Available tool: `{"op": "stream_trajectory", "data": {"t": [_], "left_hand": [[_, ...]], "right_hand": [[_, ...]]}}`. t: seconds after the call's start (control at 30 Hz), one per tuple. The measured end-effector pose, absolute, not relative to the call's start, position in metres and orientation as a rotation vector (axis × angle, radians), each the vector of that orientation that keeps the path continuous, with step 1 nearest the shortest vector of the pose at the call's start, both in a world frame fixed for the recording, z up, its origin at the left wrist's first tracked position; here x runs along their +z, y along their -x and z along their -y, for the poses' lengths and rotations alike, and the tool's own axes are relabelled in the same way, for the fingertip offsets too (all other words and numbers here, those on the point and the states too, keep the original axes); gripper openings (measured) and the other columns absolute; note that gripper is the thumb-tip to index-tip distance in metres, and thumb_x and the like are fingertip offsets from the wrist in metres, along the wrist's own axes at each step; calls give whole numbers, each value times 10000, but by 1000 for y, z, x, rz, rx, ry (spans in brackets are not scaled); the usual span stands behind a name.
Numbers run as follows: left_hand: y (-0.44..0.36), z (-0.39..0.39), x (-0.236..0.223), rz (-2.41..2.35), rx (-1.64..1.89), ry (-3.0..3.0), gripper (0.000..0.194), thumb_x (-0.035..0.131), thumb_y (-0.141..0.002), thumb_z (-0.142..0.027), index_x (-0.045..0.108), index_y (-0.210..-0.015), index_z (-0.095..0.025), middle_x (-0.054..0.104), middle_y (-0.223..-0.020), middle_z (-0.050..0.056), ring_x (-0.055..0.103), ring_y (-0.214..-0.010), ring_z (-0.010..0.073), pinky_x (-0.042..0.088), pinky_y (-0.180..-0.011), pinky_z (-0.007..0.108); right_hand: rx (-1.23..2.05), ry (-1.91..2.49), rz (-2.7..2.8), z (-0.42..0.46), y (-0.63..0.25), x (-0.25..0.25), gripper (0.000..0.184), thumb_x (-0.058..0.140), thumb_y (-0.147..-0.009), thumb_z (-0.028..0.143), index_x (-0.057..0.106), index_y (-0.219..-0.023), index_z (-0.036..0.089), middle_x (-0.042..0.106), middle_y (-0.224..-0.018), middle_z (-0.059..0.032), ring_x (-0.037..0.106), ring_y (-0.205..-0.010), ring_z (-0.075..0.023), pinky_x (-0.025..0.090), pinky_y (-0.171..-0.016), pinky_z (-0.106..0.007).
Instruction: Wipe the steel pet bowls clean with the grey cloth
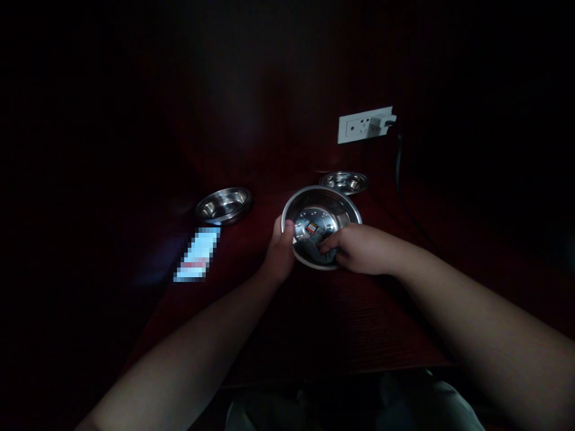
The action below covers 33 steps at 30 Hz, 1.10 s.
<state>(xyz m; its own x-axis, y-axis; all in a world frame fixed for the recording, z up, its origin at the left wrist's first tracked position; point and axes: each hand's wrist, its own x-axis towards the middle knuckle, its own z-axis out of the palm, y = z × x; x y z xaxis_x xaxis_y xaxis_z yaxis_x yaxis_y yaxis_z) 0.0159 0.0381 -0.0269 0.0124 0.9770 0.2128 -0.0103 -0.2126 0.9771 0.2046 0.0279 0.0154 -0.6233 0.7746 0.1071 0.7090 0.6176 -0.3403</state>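
Observation:
A shiny metal bowl (344, 209) is tilted toward me above the dark red table. My left hand (281, 248) grips its left rim, thumb on the edge and fingers behind. Inside the bowl, my right hand (359, 246) is closed on a dark grey cloth (314, 248), which lies against the lower inner wall. A small label with orange and yellow (311, 227) shows at the bowl's bottom. The right fingertips are partly hidden by the cloth and the dim light.
One metal bowl (224, 203) stands at the left, with a lit, blurred-out phone (197, 254) in front of it. Another metal bowl (353, 182) sits behind the held one. On the back wall is a white socket plate (354, 127) with a plug and a dark cable (399, 167).

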Motion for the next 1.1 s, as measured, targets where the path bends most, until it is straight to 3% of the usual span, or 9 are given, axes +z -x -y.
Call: {"op": "stream_trajectory", "data": {"t": [0.27, 0.43, 0.7, 1.1], "left_hand": [[-17, -38, -26, -1068, 1362, -1355, 434, 363, -974, -483, 502, -1267, -195, 630, -1272, 92, 592, -1150, 230, 450, -998, 360], [-18, -38, -26, -1074, 1361, -1325, 440, 360, -973, -483, 495, -1278, -195, 623, -1289, 93, 586, -1168, 231, 444, -1008, 364], [-18, -37, -26, -1073, 1390, -1330, 415, 370, -972, -478, 517, -1233, -190, 641, -1242, 86, 600, -1129, 226, 451, -992, 355], [-16, -44, -30, -1048, 1499, -1259, 413, 401, -955, -513, 524, -1204, -207, 655, -1184, 81, 613, -1081, 228, 462, -970, 364]], "right_hand": [[457, 1072, 2653, -24, -202, 20, 399, 546, -779, 113, 733, -1113, 224, 765, -984, -56, 698, -824, -200, 519, -766, -308], [505, 987, 2616, -23, -199, 17, 405, 514, -821, 117, 703, -1172, 188, 740, -1111, -89, 694, -973, -229, 517, -880, -342], [533, 952, 2621, -22, -197, 15, 432, 479, -855, 105, 659, -1241, 176, 699, -1214, -111, 670, -1067, -243, 514, -942, -377], [251, 1039, 2561, -24, -201, 17, 455, 536, -795, 103, 670, -1225, 174, 710, -1195, -103, 665, -1105, -258, 519, -980, -399]]}}
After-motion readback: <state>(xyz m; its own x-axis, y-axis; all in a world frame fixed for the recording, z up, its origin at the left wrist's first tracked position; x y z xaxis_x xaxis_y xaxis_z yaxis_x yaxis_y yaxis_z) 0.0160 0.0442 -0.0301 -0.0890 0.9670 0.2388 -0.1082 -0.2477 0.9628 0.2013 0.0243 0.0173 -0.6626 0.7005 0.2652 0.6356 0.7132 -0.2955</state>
